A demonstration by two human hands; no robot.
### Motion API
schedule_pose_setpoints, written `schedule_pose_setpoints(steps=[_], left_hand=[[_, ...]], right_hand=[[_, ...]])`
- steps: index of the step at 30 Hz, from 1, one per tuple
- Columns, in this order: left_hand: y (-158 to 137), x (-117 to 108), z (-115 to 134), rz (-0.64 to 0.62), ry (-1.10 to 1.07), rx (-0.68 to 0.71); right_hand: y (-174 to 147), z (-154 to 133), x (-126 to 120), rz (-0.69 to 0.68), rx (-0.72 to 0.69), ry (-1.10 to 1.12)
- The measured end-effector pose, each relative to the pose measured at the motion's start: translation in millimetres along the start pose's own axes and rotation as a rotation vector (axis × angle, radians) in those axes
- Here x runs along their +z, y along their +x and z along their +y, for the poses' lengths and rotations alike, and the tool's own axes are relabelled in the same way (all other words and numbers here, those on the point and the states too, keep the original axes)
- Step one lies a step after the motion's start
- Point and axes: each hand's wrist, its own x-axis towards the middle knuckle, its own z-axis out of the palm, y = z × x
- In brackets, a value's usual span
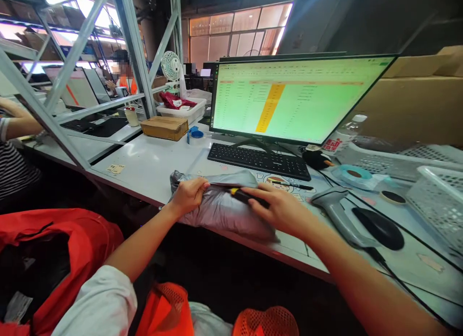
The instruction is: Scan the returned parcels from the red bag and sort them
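Note:
A grey plastic mailing bag [227, 208] lies at the front edge of the white desk, bulging and creased. My left hand [190, 194] is closed on the bag's upper left part, pinching the plastic near a fold. In my right hand [280, 206] is a black and yellow utility knife [246, 196], its yellow end pointing left against the top of the bag. The blade itself is too small to make out. Just behind the bag, a black pen [292, 185] rests on the desk.
Behind the bag stand a keyboard [256, 160] and a monitor [296, 100]. On the right lie a grey barcode scanner [342, 218], a black mouse [378, 227], tape rolls and white baskets [434, 191]. A cardboard box [165, 127] sits back left, beside a metal rack post [133, 51]. Other people are at left.

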Motion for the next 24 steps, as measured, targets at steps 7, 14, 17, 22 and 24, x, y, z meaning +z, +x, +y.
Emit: schedule_pose_setpoints(steps=[7,14,17,22,24], left_hand=[[11.3,-2.6,0.1,-0.278,0.076,-0.104],[39.0,-25.5,12.9,-0.390,0.244,-0.293],[49.8,-19.0,27.8,-0.369,0.228,-0.221],[60.8,12.8,42.9,-0.475,0.222,-0.245],[60.4,21.1,42.1,-0.388,0.136,-0.291]], right_hand=[[-60.2,65.2,32.0,0.149,0.257,-0.116],[-109.3,91.2,49.7,0.170,0.539,-0.227],[-103.4,82.8,44.7,0.166,0.598,-0.257],[-33.3,-9.8,49.9,0.325,0.184,-0.024],[4.0,-49.3,61.6,0.291,0.078,0.012]])
